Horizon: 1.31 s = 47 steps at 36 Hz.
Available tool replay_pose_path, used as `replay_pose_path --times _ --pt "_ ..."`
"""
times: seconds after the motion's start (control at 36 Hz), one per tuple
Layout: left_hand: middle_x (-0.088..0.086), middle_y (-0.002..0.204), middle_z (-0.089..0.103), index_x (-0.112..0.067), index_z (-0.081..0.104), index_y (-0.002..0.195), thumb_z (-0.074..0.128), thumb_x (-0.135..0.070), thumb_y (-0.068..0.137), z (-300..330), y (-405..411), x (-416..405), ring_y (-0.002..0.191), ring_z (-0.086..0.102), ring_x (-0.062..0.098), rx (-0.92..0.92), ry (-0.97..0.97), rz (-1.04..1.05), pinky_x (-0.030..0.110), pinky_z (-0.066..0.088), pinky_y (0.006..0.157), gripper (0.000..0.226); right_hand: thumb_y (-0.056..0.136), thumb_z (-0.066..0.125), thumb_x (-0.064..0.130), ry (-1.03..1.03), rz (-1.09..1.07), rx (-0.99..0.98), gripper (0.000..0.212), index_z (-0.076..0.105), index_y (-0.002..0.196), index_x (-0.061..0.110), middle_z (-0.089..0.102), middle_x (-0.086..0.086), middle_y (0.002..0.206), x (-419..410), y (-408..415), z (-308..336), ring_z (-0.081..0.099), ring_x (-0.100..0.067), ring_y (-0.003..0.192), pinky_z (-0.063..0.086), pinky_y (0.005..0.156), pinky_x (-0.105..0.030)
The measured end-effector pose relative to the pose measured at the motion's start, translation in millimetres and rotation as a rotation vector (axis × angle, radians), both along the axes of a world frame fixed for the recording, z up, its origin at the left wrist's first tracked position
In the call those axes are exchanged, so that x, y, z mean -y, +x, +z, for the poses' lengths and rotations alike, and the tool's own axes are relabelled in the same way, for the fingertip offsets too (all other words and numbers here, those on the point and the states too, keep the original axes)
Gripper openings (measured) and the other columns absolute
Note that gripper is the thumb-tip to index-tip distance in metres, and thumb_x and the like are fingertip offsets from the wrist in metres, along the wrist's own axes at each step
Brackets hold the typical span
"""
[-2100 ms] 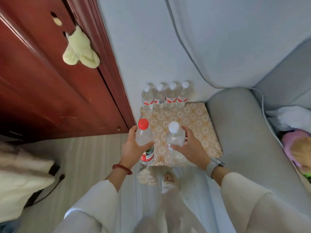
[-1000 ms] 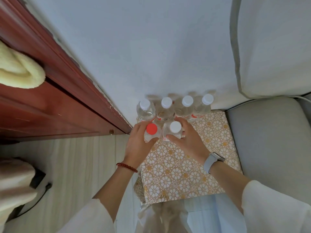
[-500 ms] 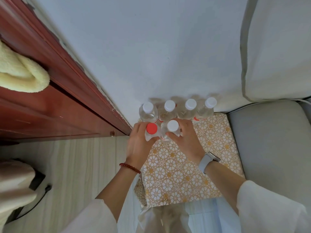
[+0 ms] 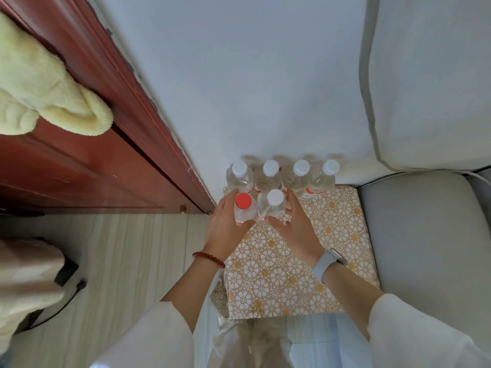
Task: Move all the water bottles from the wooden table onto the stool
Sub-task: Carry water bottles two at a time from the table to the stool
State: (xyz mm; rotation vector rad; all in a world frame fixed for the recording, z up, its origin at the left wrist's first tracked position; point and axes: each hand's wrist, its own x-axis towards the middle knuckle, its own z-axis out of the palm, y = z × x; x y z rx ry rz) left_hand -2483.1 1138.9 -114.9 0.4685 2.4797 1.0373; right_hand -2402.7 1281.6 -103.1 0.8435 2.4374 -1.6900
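The stool (image 4: 292, 274) has a gold and white flower-patterned top and stands against the wall. Along its far edge stands a row of several clear water bottles with white caps (image 4: 301, 173). In front of that row my left hand (image 4: 225, 227) wraps a clear bottle with a red cap (image 4: 243, 208). My right hand (image 4: 295, 227) grips a white-capped bottle (image 4: 275, 205) beside it. Both held bottles stand upright on the stool, touching each other and close to the back row.
A dark red wooden door (image 4: 79, 168) with a pale green plush towel (image 4: 45, 102) hanging on it is at the left. A grey sofa (image 4: 425, 248) borders the stool on the right. Pale floorboards (image 4: 119, 261) and a black cable lie to the left.
Both hands carried their bottles from the stool's near edge to just in front of the back row and set them down. Over the last half second they barely moved.
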Motion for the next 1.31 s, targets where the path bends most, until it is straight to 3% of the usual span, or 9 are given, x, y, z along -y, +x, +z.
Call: replay_pose_path --times 0.08,0.19,0.36,0.47,0.58,0.69,0.89,1.11,1.31 --pt "0.006 0.143 0.037 -0.015 0.028 0.140 0.071 -0.024 0.078 10.2 12.2 7.9 0.129 0.038 0.021 0.024 0.012 0.064 0.028 0.031 0.101 0.076 0.083 0.064 0.025 -0.002 0.010 -0.035 0.079 0.015 0.145 0.027 0.029 0.016 0.144 4.3 7.9 14.3 0.032 -0.017 0.135 0.032 0.111 -0.040" --pt "0.010 0.141 0.038 -0.011 0.032 0.138 0.060 -0.026 0.086 23.5 41.0 31.0 0.127 0.040 0.025 0.037 -0.026 0.177 0.032 0.036 0.099 0.061 0.089 0.056 0.024 0.027 0.021 0.096 0.058 0.028 0.139 0.019 0.039 -0.002 0.141 16.6 26.4 26.2 0.039 -0.020 0.127 0.035 0.106 -0.039" --pt "0.007 0.136 0.044 -0.010 0.044 0.130 0.056 -0.025 0.089 54.1 94.2 94.6 0.122 0.045 0.024 0.066 -0.062 0.387 0.024 0.034 0.095 0.045 0.093 0.046 0.026 0.081 0.386 0.267 0.031 0.050 0.121 0.014 0.059 -0.006 0.117 64.1 45.3 53.8 0.055 -0.006 0.085 0.041 0.061 -0.010" --pt "0.008 0.131 0.050 -0.009 0.051 0.124 0.055 -0.022 0.090 86.8 133.2 161.3 0.115 0.052 0.025 -0.027 -0.101 0.526 0.027 0.038 0.093 0.037 0.094 0.045 0.024 0.163 0.671 0.189 0.030 0.053 0.119 0.009 0.062 -0.005 0.115 123.6 50.0 82.3 0.055 -0.007 0.093 0.043 0.079 -0.016" --pt "0.009 0.126 0.054 -0.009 0.053 0.122 0.053 -0.023 0.090 125.7 181.3 242.3 0.111 0.054 0.029 -0.132 -0.153 0.685 0.040 0.044 0.093 0.034 0.093 0.047 0.022 0.220 0.857 0.106 0.025 0.058 0.112 0.009 0.067 -0.008 0.107 206.7 59.6 111.5 0.062 -0.021 0.099 0.047 0.083 -0.027" --pt "0.011 0.123 0.055 -0.011 0.053 0.123 0.053 -0.027 0.090 156.7 255.8 331.0 0.112 0.051 0.030 -0.175 -0.233 0.890 0.042 0.044 0.093 0.036 0.091 0.050 0.021 0.236 1.014 -0.001 0.024 0.061 0.109 0.009 0.068 -0.010 0.106 308.6 97.6 143.5 0.061 -0.024 0.101 0.042 0.081 -0.026" --pt "0.012 0.119 0.059 -0.007 0.056 0.119 0.057 -0.023 0.088 189.0 447.1 482.5 0.113 0.053 0.028 -0.237 -0.277 1.272 0.037 0.043 0.094 0.034 0.092 0.049 0.021 0.185 1.386 -0.085 0.028 0.057 0.116 0.009 0.063 -0.010 0.118 491.8 231.5 186.0 0.057 -0.023 0.110 0.043 0.096 -0.032" --pt "0.010 0.117 0.060 -0.009 0.057 0.117 0.056 -0.024 0.088 210.8 694.0 592.4 0.110 0.054 0.026 -0.259 -0.315 1.753 0.036 0.042 0.093 0.033 0.093 0.046 0.022 0.194 1.890 -0.129 0.031 0.053 0.121 0.009 0.059 -0.009 0.121 675.9 441.4 211.6 0.053 -0.023 0.113 0.040 0.096 -0.030" --pt "0.012 0.120 0.058 -0.009 0.055 0.120 0.055 -0.025 0.089 208.9 869.8 639.8 0.112 0.053 0.028 -0.171 -0.353 2.126 0.038 0.042 0.095 0.035 0.093 0.048 0.024 0.248 2.306 -0.217 0.031 0.054 0.120 0.010 0.062 -0.010 0.118 798.0 609.7 213.1 0.057 -0.022 0.109 0.039 0.087 -0.023"
